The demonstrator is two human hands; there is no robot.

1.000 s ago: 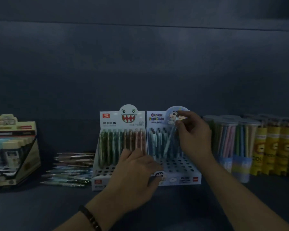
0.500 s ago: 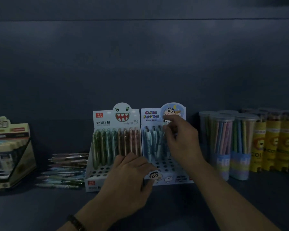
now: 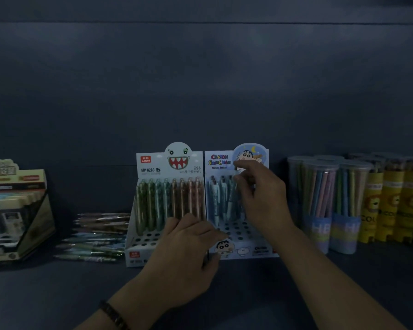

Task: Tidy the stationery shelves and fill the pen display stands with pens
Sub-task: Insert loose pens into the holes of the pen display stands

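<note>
At the front edge of the dark shelf (image 3: 343, 287), the left hand (image 3: 188, 253), with a beaded bracelet (image 3: 112, 314) at its wrist, rests across the seam where two pen display stands touch. Its fingers (image 3: 177, 225) lie relaxed and nearly straight over the empty holes, and the thumb lies against the front wall, grasping nothing.

The shark-face stand (image 3: 150, 169) stands on the left, its back rows filled with upright green and brown pens (image 3: 169, 201) and its front holes bare. Touching it on the right, the Crayon Shinchan stand (image 3: 218, 160) has pale blue pens (image 3: 216, 201) only in its back rows.

The right hand (image 3: 260, 201) is raised over that stand, its fingertips pinching the top of a tilted blue pen (image 3: 230, 206) whose lower end sits among the back holes.

Left of the stands, loose pens (image 3: 98, 234) lie piled flat on the shelf, and a slanted cream display box (image 3: 17, 210) stands near the left edge. To the right stand clear tubs of pastel pencils (image 3: 320, 198), with yellow lion tubes (image 3: 391, 203) just beside them. The shelf's back panel (image 3: 200, 79) rises behind everything.
</note>
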